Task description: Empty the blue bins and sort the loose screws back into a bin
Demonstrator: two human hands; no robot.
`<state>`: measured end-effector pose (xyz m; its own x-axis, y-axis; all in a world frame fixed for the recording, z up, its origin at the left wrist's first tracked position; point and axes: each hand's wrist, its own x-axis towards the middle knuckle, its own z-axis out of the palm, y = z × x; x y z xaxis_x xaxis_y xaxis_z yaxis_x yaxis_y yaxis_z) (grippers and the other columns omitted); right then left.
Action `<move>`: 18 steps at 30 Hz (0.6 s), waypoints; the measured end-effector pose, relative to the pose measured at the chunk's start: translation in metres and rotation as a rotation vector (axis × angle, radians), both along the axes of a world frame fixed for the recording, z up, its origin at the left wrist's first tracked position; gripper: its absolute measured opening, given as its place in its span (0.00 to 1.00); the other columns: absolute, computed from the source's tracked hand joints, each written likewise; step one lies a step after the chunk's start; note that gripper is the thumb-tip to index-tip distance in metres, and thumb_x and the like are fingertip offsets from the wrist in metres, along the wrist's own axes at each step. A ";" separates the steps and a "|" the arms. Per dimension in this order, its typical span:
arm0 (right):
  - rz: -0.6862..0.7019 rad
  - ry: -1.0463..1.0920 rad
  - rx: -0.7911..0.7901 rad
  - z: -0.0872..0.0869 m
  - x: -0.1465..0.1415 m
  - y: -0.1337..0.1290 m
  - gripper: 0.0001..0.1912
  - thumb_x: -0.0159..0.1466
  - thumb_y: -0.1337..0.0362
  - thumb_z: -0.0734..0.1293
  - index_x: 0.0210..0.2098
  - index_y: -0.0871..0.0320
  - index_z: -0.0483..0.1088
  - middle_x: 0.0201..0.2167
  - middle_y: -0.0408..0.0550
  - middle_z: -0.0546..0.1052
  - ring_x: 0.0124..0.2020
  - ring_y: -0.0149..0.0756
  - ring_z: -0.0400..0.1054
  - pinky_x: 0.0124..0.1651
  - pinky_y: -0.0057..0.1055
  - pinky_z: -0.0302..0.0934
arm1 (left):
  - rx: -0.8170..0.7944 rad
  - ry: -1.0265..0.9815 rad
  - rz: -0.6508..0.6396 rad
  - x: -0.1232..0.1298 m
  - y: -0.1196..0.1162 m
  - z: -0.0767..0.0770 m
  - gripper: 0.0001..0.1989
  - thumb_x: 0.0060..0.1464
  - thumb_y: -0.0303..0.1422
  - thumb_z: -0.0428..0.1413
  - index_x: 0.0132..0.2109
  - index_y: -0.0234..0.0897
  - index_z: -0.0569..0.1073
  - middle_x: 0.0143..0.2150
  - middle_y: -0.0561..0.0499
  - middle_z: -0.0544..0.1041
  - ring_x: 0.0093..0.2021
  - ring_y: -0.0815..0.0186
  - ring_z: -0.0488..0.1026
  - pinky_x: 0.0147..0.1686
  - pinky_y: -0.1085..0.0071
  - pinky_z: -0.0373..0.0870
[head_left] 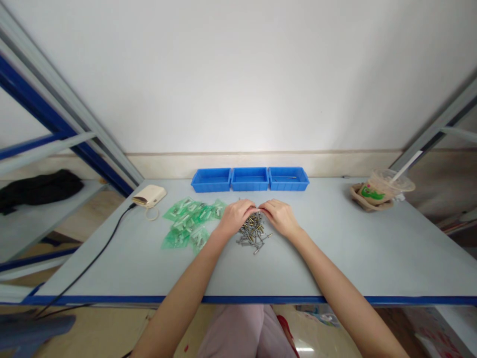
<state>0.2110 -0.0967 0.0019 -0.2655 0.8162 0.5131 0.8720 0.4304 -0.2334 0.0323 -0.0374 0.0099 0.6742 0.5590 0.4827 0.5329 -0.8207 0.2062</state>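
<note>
On the grey table a loose pile of small metal pins or rivets (252, 229) lies in front of me, some silver and some brass-coloured. My left hand (238, 215) reaches over its left side with the fingers pinched. From the right comes my right hand (278, 215), also pinched, its fingertips nearly meeting the left ones above the far edge of the pile. Whatever is between the fingertips is too small to make out. Just left of my left hand lie several green plastic bags (188, 219) with small parts inside.
Three blue trays stand along the wall: left (211, 187), middle (249, 185) and right (289, 185), the right one holding thin metal pieces. A cream-coloured device (149, 195) with a black cable (100, 256) sits at left. A drink cup (380, 188) with a straw stands at right.
</note>
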 end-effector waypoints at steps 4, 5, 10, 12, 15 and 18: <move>-0.038 -0.017 -0.033 0.002 0.001 0.000 0.12 0.66 0.65 0.56 0.37 0.58 0.70 0.32 0.48 0.75 0.35 0.35 0.66 0.38 0.29 0.56 | -0.038 -0.064 -0.020 0.001 0.000 -0.001 0.12 0.60 0.38 0.47 0.37 0.37 0.72 0.34 0.52 0.76 0.35 0.69 0.71 0.36 0.74 0.64; -0.038 -0.020 -0.046 0.002 0.001 -0.001 0.12 0.67 0.64 0.56 0.37 0.58 0.70 0.32 0.48 0.75 0.35 0.35 0.67 0.38 0.28 0.56 | -0.032 -0.062 -0.022 0.001 0.000 -0.001 0.12 0.60 0.37 0.47 0.36 0.37 0.72 0.34 0.52 0.76 0.35 0.69 0.71 0.36 0.74 0.64; -0.027 -0.010 -0.090 0.002 -0.003 -0.001 0.12 0.66 0.61 0.57 0.43 0.56 0.69 0.35 0.47 0.76 0.36 0.33 0.68 0.37 0.27 0.56 | -0.007 -0.030 0.022 0.002 0.000 -0.002 0.15 0.60 0.38 0.47 0.31 0.35 0.72 0.29 0.51 0.75 0.30 0.68 0.70 0.33 0.73 0.63; -0.050 0.002 -0.102 0.000 -0.002 -0.001 0.12 0.66 0.60 0.57 0.40 0.56 0.70 0.33 0.46 0.77 0.34 0.33 0.69 0.36 0.27 0.55 | -0.015 -0.010 0.026 0.003 -0.001 -0.001 0.16 0.60 0.39 0.46 0.30 0.35 0.71 0.26 0.51 0.73 0.28 0.69 0.69 0.31 0.74 0.63; -0.080 0.037 -0.114 -0.002 0.000 0.000 0.11 0.66 0.63 0.57 0.39 0.55 0.71 0.33 0.45 0.78 0.33 0.33 0.70 0.35 0.26 0.55 | -0.009 -0.005 0.002 0.003 -0.001 0.000 0.15 0.60 0.40 0.46 0.34 0.35 0.71 0.27 0.52 0.73 0.29 0.69 0.69 0.31 0.74 0.64; -0.051 0.078 -0.122 0.000 0.002 -0.001 0.11 0.66 0.65 0.57 0.40 0.56 0.71 0.37 0.46 0.78 0.36 0.33 0.71 0.38 0.26 0.57 | 0.060 -0.024 -0.056 0.002 -0.001 0.000 0.13 0.61 0.38 0.44 0.40 0.35 0.70 0.35 0.50 0.74 0.36 0.67 0.71 0.37 0.73 0.66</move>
